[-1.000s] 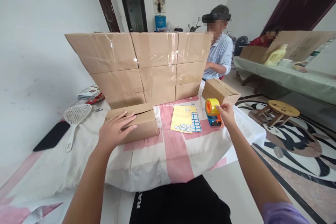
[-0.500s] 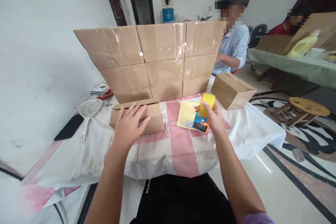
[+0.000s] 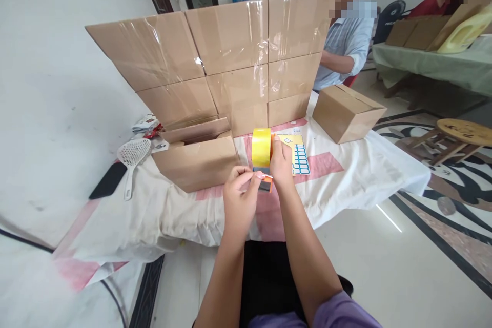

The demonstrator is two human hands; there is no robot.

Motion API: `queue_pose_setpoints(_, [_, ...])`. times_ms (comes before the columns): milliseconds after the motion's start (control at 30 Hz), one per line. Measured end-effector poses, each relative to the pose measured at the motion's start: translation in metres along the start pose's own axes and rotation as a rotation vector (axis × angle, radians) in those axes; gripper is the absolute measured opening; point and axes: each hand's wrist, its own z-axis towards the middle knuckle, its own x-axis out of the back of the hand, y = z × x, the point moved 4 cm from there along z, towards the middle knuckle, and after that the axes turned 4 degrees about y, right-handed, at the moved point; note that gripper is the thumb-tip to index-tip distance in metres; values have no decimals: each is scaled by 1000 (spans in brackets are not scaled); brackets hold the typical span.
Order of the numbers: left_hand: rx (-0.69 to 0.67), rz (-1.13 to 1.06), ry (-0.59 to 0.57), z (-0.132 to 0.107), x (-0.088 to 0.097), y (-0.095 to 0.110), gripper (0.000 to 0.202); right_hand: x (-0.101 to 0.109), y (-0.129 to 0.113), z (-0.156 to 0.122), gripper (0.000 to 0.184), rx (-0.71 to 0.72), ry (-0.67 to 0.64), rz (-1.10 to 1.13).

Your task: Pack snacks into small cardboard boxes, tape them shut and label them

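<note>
A tape dispenser [image 3: 265, 183] with a big yellow roll of tape [image 3: 261, 147] is in my right hand [image 3: 282, 161], its fingers wrapped round the far side. My left hand [image 3: 240, 192] meets it at the dispenser's front end, thumb and forefinger pinched on what looks like the tape's loose end. Left of my hands stands a small cardboard box [image 3: 198, 161] with its top flaps partly raised. A yellow sheet with blue-edged labels [image 3: 300, 159] lies on the cloth just beyond my right hand.
A wide taped cardboard screen [image 3: 238, 89] stands at the back of the cloth-covered table [image 3: 184, 220]. A second box [image 3: 348, 113] sits to the right. On the left lie a white slotted skimmer [image 3: 134, 156] and a black flat object [image 3: 108, 180]. A person [image 3: 342, 51] sits behind.
My left hand has left the box and come to the dispenser. My right hand has brought the dispenser left, off the yellow sheet. The box's flaps now stand up more.
</note>
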Motion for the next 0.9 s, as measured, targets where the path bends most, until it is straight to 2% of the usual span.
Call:
queue_pose_setpoints(133, [256, -119, -198, -20, -9, -6, 18, 14, 6, -2, 56, 8, 22, -23])
queue_pose_setpoints(200, [366, -166, -243, -30, -15, -11, 21, 21, 10, 0, 56, -37, 35, -18])
queue_pose_setpoints(400, [467, -201, -313, -61, -27, -21, 24, 43, 18, 8, 55, -163, 134, 2])
queue_pose_setpoints(600, [439, -165, -267, -66, -26, -26, 20, 46, 8, 4, 56, -177, 91, 14])
queue_pose_setpoints(733, [395, -181, -249, -64, -27, -26, 27, 46, -2, -2, 53, -173, 48, 25])
queue_pose_setpoints(900, [360, -172, -236, -62, -29, -26, 26, 49, -13, -5, 54, -128, 66, 30])
